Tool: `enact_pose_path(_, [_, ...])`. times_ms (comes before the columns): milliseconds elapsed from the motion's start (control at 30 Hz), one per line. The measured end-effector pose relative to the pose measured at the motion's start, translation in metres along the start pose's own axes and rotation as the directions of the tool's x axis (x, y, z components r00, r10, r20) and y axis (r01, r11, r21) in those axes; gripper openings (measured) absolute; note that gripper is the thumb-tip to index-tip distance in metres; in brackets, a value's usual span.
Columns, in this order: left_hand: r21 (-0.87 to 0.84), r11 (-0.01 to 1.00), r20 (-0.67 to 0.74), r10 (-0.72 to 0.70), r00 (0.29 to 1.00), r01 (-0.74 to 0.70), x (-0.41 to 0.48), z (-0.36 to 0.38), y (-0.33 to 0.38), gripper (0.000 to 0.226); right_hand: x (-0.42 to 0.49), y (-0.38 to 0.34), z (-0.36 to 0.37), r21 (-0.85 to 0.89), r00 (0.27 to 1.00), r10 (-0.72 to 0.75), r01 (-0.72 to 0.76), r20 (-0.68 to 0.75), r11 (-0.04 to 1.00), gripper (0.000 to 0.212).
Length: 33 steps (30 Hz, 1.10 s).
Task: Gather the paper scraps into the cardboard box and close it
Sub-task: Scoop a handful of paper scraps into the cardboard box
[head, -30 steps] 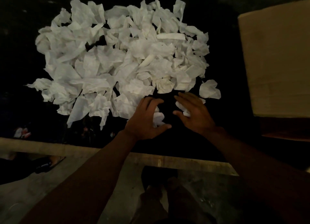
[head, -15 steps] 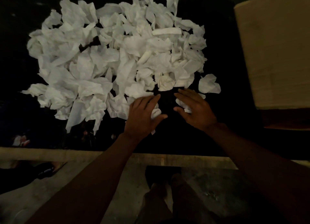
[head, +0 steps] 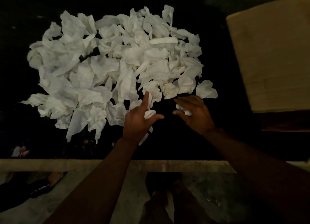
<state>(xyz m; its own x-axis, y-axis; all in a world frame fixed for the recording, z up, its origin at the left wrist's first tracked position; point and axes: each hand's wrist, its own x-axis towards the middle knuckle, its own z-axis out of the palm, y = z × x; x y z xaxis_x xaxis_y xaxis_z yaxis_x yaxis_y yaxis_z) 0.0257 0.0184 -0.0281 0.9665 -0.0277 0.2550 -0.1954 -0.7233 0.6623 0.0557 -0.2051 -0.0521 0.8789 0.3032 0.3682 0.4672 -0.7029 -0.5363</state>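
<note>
At the paper pile's (head: 117, 69) near edge, left hand (head: 137, 121) and right hand (head: 195, 115) each clutch crumpled scraps (head: 149, 114); loose grips risk spills.

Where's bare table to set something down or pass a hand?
Free: the dark tabletop strip between the paper scraps and the cardboard box, and the band between the right hand and the table's near edge. Crowded: centre and left under the scraps, and their near rim where the left hand grips some.
</note>
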Motion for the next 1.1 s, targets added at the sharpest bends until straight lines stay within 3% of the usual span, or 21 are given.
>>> enact_pose_path(200, [-0.139, 0.987, 0.026, -0.074, 0.997, 0.077, 0.006, -0.015, 0.008, 0.086, 0.007, -0.027, -0.005, 0.151, 0.972, 0.228, -0.217, -0.054, 0.964, 0.033])
enact_pose_path(367, [-0.181, 0.980, 0.004, -0.082, 0.997, 0.082, 0.027, -0.044, 0.023, 0.080, 0.034, -0.052, -0.033, 0.227, 0.943, 0.316, -0.286, -0.107, 0.931, 0.035])
enact_pose_path(500, [-0.220, 0.975, -0.020, -0.032, 0.999, 0.027, 0.056, -0.076, 0.044, 0.078, 0.064, -0.077, -0.070, 0.339, 0.903, 0.375, -0.292, -0.211, 0.894, 0.038])
enact_pose_path(833, [-0.359, 0.904, -0.163, 0.185, 0.969, -0.233, 0.137, -0.130, 0.173, 0.081, 0.118, -0.123, -0.200, 0.379, 0.824, 0.373, -0.212, -0.425, 0.901, 0.036])
enact_pose_path(1100, [-0.342, 0.860, -0.086, 0.373, 0.924, -0.379, 0.154, -0.086, 0.271, 0.080, 0.085, -0.092, -0.284, 0.293, 0.718, 0.405, -0.284, -0.566, 0.913, 0.067])
